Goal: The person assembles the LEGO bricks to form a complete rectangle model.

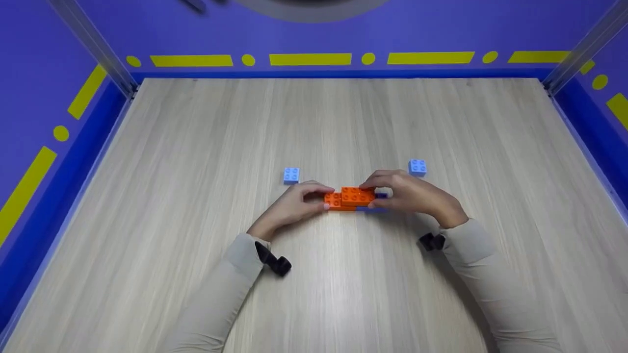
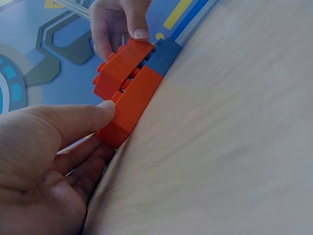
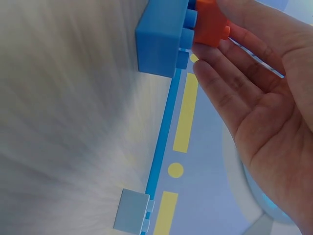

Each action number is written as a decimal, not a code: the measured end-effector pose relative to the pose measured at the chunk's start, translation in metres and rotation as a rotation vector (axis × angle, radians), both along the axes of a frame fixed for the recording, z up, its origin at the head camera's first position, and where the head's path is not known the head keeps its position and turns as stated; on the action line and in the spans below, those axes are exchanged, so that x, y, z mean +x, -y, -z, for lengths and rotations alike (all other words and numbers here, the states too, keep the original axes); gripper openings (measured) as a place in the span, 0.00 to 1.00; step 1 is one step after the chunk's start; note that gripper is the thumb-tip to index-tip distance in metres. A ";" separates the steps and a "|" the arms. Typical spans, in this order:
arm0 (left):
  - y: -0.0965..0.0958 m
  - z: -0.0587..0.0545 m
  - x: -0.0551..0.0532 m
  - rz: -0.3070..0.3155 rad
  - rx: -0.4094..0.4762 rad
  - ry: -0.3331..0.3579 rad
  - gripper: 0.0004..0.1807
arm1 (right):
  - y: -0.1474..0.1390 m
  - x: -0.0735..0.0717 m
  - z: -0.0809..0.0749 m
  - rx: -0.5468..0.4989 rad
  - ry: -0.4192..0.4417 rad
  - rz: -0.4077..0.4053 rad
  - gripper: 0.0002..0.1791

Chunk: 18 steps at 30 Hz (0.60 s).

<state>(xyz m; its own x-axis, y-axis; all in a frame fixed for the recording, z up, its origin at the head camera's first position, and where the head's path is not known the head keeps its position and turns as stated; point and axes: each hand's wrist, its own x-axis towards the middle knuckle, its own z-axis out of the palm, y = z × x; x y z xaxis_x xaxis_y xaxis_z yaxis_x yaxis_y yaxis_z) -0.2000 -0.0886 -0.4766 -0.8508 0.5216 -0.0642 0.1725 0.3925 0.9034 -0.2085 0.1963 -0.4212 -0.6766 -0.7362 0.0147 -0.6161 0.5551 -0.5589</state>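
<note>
Pale wood-grain table under both hands, w/ a soft sheen btwn the forearms. L hand pinches the outer end of a lower orange brick, thumb on the near side, fingers on the far. R hand grips the near-hand end of an upper orange brick, which is btwn the hands, over the lower one & a blue brick abutting it toward the R hand. Can't tell from here if it sits flush.

On the table, an L lt-blue brick just beyond the L hand, an R lt-blue brick just past the R hand. Well beyond both: purple-blue far wall, w/ yellow bars & dots in a row, part of a grey arc above. Side walls match, metal posts at the far corners.
</note>
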 end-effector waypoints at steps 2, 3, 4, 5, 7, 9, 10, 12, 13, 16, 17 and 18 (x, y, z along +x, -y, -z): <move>0.000 0.000 0.000 0.000 0.000 0.006 0.21 | 0.000 0.001 0.000 -0.002 -0.004 -0.002 0.19; 0.000 0.000 0.000 0.000 0.000 0.008 0.21 | 0.000 0.001 0.000 -0.002 -0.006 -0.003 0.19; 0.000 0.000 0.000 0.000 0.002 0.012 0.20 | 0.000 0.001 0.000 -0.004 -0.011 -0.006 0.19; 0.000 0.000 0.000 0.001 0.003 0.012 0.21 | 0.000 0.001 0.000 -0.005 -0.014 -0.008 0.20; 0.000 0.000 0.000 0.002 0.001 0.012 0.21 | 0.000 0.001 0.000 -0.004 -0.021 -0.012 0.20; 0.000 0.000 0.000 0.002 -0.005 0.009 0.21 | 0.000 0.001 0.000 0.005 -0.019 -0.009 0.20; 0.000 0.000 -0.001 0.001 -0.009 0.010 0.21 | 0.000 0.001 0.000 0.011 -0.020 -0.005 0.20; 0.000 0.000 0.000 0.001 -0.014 0.011 0.21 | 0.001 0.001 -0.001 0.020 -0.021 0.001 0.20; 0.000 0.000 0.000 0.001 -0.014 0.014 0.21 | 0.001 0.001 -0.001 0.025 -0.021 0.004 0.20; 0.000 0.000 0.000 -0.001 -0.011 0.024 0.21 | 0.002 0.001 -0.001 0.037 -0.022 0.015 0.19; 0.000 0.000 0.000 0.000 -0.009 0.025 0.21 | 0.003 0.002 -0.002 0.039 -0.021 0.018 0.19; 0.000 0.000 0.000 0.001 -0.006 0.026 0.21 | 0.003 0.002 -0.002 0.040 -0.020 0.019 0.19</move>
